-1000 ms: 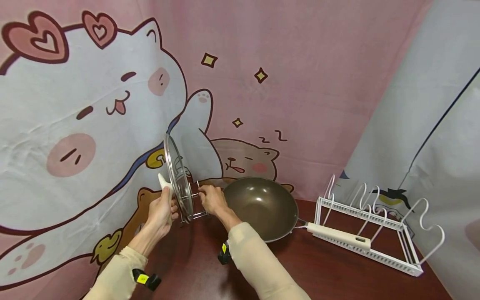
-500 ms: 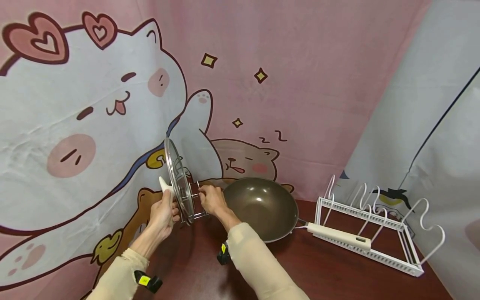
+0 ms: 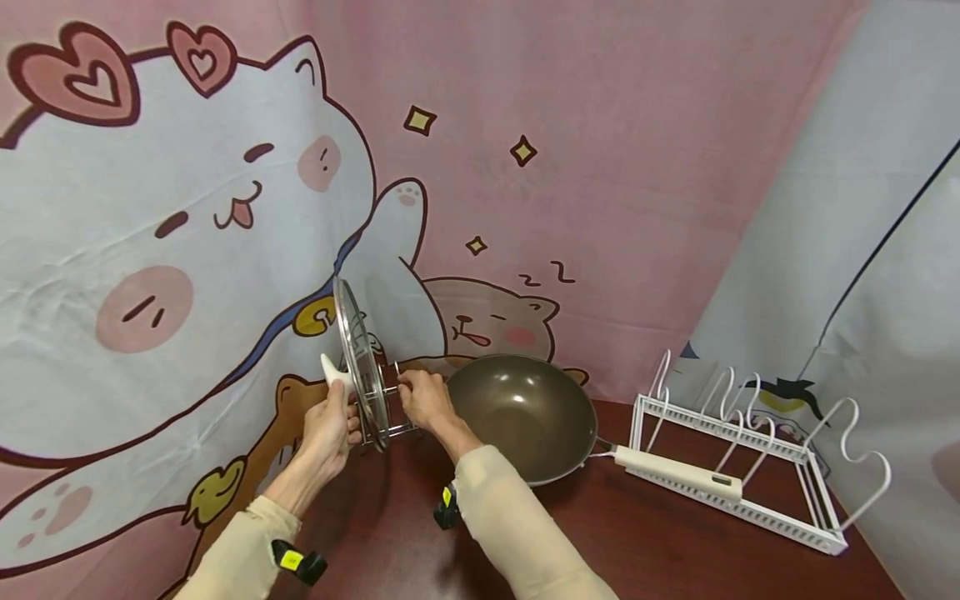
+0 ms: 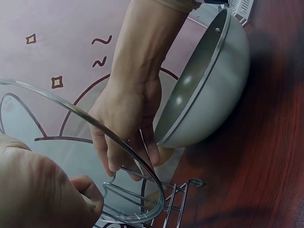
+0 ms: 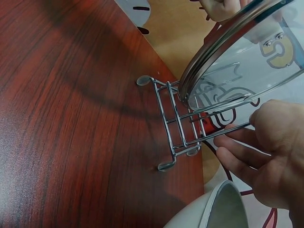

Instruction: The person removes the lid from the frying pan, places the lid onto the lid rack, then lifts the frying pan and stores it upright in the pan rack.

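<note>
My left hand [image 3: 327, 427] grips the pale handle [image 3: 332, 371] of a round glass pot lid [image 3: 360, 354] with a metal rim. The lid stands nearly upright, its lower edge in among the wires of a small chrome wire rack [image 5: 178, 114]; whether it bears on the rack I cannot tell. On the other side of the lid, my right hand [image 3: 426, 400] holds the rack's upright wire with curled fingers, clearest in the right wrist view. The left wrist view shows the lid's rim crossing in front of the right hand [image 4: 128, 111], hiding part of its fingers.
A wok [image 3: 517, 417] with a brown inside stands right beside my right hand. Its cream handle [image 3: 678, 472] lies over the edge of a white rack [image 3: 750, 508] with wavy dividers. A printed cloth [image 3: 600, 167] hangs close behind the dark red table [image 3: 600, 542].
My left hand has shifted slightly to the right, and the lid has come down a little toward the wire rack. My right hand, the rack and the wok have stayed put.
</note>
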The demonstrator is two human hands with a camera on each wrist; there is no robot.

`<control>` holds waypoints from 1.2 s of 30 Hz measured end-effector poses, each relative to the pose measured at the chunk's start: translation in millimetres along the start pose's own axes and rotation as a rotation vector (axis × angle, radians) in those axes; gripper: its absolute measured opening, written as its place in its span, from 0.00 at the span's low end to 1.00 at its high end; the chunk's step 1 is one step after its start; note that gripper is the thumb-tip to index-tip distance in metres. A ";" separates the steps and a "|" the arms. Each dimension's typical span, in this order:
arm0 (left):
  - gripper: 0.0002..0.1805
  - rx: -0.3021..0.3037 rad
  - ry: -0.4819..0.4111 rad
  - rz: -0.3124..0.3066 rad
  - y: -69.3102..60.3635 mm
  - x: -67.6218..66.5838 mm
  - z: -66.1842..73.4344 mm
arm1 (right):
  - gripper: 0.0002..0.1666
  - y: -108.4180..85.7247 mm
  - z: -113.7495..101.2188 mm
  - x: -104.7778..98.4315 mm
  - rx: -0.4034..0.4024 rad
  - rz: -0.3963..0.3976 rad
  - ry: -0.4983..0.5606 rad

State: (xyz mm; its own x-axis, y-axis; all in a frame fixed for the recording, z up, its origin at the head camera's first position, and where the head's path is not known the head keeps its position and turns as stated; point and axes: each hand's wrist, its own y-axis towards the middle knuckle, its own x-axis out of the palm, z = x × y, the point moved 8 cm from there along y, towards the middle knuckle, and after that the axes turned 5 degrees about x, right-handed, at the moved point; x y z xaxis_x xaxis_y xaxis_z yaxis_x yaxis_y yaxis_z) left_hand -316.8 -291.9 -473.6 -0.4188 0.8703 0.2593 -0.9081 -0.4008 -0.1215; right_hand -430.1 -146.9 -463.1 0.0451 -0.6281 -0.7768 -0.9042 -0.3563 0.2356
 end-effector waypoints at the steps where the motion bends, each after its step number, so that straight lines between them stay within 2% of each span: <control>1: 0.24 -0.002 0.001 -0.002 0.0 -0.1 -0.8 | 0.18 -0.6 -0.3 0.0 -0.001 -0.002 -0.001; 16: 0.23 -0.020 -0.015 -0.018 2.0 3.7 -2.9 | 0.17 0.2 -0.2 -1.1 -0.002 0.002 -0.003; 26: 0.24 -0.029 -0.043 -0.005 7.1 4.3 -7.3 | 0.17 0.5 2.0 1.0 0.007 -0.011 0.009; 36: 0.24 -0.061 -0.023 -0.026 11.6 3.9 -5.8 | 0.17 -2.3 0.3 -1.0 -0.002 -0.002 0.013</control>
State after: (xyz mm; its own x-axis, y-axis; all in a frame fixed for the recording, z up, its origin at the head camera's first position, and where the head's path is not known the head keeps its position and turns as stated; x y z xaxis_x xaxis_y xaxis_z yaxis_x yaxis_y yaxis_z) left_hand -329.0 -291.5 -479.5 -0.3956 0.8730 0.2851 -0.9172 -0.3594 -0.1722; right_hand -428.2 -145.3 -463.1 0.0522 -0.6365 -0.7695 -0.9034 -0.3586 0.2353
